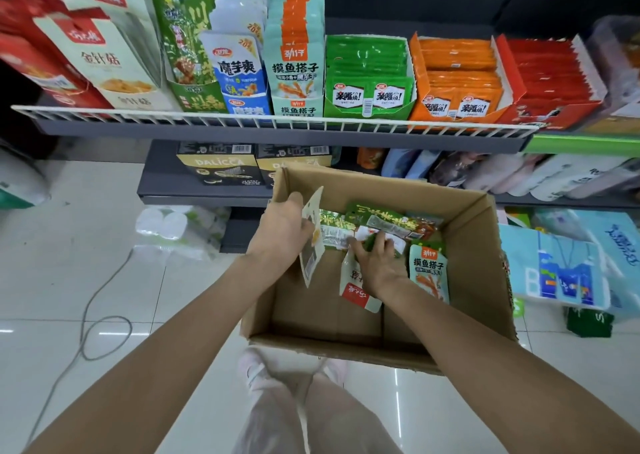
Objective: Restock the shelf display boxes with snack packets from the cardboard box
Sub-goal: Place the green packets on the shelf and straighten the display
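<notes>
An open cardboard box (460, 301) stands on the floor below the shelf, with several snack packets at its far end. My left hand (282, 226) holds a pale packet (311, 245) edge-on over the box's left wall. My right hand (375, 259) is down inside the box, fingers curled on a green packet (372, 240), with a white and red packet (358, 289) lying partly under the wrist. A mint and orange packet (428, 273) leans against the box's right side. On the shelf above stand display boxes: white and red (104, 62), green (369, 83), orange (457, 83), red (543, 79).
A white wire rail (277, 119) runs along the shelf's front edge. Black and gold boxes (221, 166) sit on a lower shelf. Wrapped paper rolls (180, 228) and a grey cable (90, 315) lie on the tiled floor at left. Light blue bags (561, 270) crowd the right.
</notes>
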The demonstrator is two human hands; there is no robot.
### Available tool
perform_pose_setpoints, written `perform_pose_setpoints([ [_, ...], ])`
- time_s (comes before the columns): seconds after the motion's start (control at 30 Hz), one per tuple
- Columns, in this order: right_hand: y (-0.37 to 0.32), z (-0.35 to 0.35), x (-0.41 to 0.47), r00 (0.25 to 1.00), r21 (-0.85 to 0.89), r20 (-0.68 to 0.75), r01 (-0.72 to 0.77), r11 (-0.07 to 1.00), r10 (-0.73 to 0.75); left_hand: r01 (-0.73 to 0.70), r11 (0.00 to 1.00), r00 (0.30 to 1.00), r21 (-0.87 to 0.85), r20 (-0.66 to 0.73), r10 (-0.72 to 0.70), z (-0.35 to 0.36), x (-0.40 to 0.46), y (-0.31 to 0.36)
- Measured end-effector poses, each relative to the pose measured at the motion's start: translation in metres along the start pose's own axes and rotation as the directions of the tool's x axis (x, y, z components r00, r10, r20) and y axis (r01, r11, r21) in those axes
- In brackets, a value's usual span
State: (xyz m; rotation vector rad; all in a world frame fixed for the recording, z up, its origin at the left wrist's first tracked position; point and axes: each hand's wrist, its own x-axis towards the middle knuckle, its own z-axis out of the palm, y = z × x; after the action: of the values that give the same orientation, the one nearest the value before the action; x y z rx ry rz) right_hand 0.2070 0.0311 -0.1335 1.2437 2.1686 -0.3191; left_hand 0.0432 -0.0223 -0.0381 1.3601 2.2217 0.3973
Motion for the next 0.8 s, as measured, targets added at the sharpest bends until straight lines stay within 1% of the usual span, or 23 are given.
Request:
perform_pose_setpoints([
  [0.07, 0.003, -0.005, -0.001, 0.993, -0.166, -0.085, 0.064, 0.984, -0.079, -0.007, 1.0, 1.0, -0.016, 0.005, 0.007, 0.001, -0.002, -0.003],
  [0.13, 0.007, -0.011, 0.003, 0.972, -0.293, -0.096, 0.18, 0.939, -0.216, -0.013, 1.0, 1.0, -0.021, 0.002, 0.013, 0.004, -0.004, -0.006],
  [0.2, 0.01, -0.017, 0.009, 0.944, -0.34, -0.068, 0.281, 0.897, -0.322, -0.003, 1.0, 1.0, -0.024, 0.005, 0.003, 0.006, -0.006, -0.009],
  [0.27, 0.01, -0.022, 0.011, 0.923, -0.359, -0.043, 0.342, 0.868, -0.382, 0.01, 1.0, 1.0, -0.027, 0.008, -0.009, 0.007, -0.007, -0.01],
  [0.4, 0.005, -0.027, 0.012, 0.893, -0.46, 0.012, 0.405, 0.79, -0.45, 0.02, 0.999, 1.0, -0.027, -0.01, -0.021, 0.004, -0.009, -0.012],
  [0.5, -0.002, -0.031, 0.017, 0.872, -0.502, 0.035, 0.438, 0.745, -0.489, 0.019, 0.999, 1.0, -0.033, -0.012, -0.02, 0.003, -0.011, -0.013],
  [0.57, -0.002, -0.033, 0.017, 0.861, -0.476, 0.045, 0.465, 0.747, -0.507, 0.015, 0.999, 1.0, -0.033, -0.018, -0.015, 0.001, -0.012, -0.013],
  [0.6, 0.001, -0.036, 0.015, 0.865, -0.44, 0.036, 0.464, 0.769, -0.501, 0.019, 0.999, 1.0, -0.029, -0.019, -0.02, 0.001, -0.012, -0.012],
  [0.67, 0.011, -0.039, 0.011, 0.871, -0.364, -0.042, 0.443, 0.82, -0.489, 0.037, 0.999, 0.999, -0.02, -0.023, -0.038, 0.0, -0.012, -0.011],
  [0.73, 0.021, -0.047, 0.007, 0.896, -0.308, -0.1, 0.386, 0.87, -0.433, 0.054, 0.998, 0.998, -0.014, -0.021, -0.054, -0.001, -0.012, -0.01],
  [0.77, 0.025, -0.051, 0.005, 0.904, -0.259, -0.132, 0.365, 0.894, -0.407, 0.062, 0.998, 0.998, -0.016, -0.014, -0.062, -0.001, -0.012, -0.009],
  [0.8, 0.028, -0.057, 0.003, 0.909, -0.171, -0.181, 0.348, 0.922, -0.376, 0.067, 0.997, 0.998, -0.022, -0.009, -0.067, -0.001, -0.012, -0.008],
])
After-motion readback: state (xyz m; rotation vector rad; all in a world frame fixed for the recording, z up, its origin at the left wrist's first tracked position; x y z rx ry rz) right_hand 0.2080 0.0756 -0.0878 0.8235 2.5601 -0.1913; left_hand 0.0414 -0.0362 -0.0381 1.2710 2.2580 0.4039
